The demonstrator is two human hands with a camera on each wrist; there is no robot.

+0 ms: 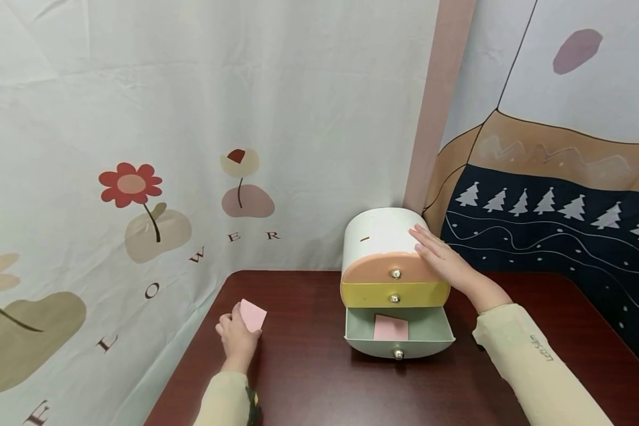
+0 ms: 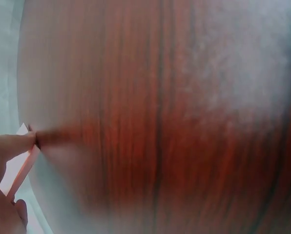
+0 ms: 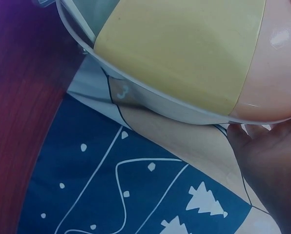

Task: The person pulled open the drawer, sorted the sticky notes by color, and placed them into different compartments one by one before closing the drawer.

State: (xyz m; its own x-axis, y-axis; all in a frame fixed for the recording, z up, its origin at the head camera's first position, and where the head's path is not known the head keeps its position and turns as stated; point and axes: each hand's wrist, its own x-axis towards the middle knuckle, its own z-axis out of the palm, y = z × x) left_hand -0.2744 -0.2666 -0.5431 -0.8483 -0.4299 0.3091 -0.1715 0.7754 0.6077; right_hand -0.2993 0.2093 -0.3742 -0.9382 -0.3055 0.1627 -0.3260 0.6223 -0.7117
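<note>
In the head view my left hand pinches a pink sticky-note pad between thumb and fingers, low over the left of the table. The left wrist view shows this pad edge-on, partly covered by the hand. A small round-topped drawer cabinet stands to the right. My right hand rests on its upper right side with fingers extended. The green bottom drawer is pulled out, and a flat pink square lies in it. Above it, the yellow drawer and orange drawer are closed.
The dark red-brown wooden table carries the cabinet. Behind it hangs a pale curtain with printed flowers. A navy printed cloth with white trees hangs at the right. Each drawer has a metal knob.
</note>
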